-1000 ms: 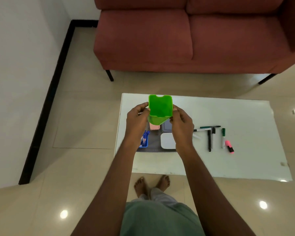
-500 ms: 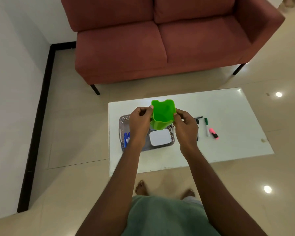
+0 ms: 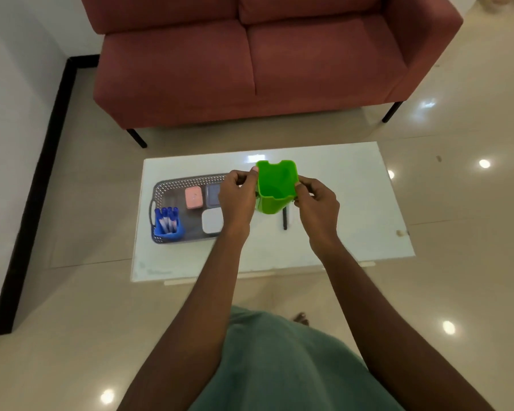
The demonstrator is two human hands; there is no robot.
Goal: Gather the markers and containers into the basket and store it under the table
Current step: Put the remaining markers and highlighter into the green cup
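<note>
The left hand (image 3: 238, 200) and right hand (image 3: 318, 206) pinch opposite sides of the green container (image 3: 275, 185) over the middle of the table (image 3: 353, 203); a black marker (image 3: 285, 219) lies beneath it; the basket (image 3: 175, 185), near the table's left edge, holds a blue marker cup (image 3: 168, 225) and lidded boxes.

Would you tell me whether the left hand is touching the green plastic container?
Touching: the head view shows the left hand pinching the green plastic container at its rim.
</note>
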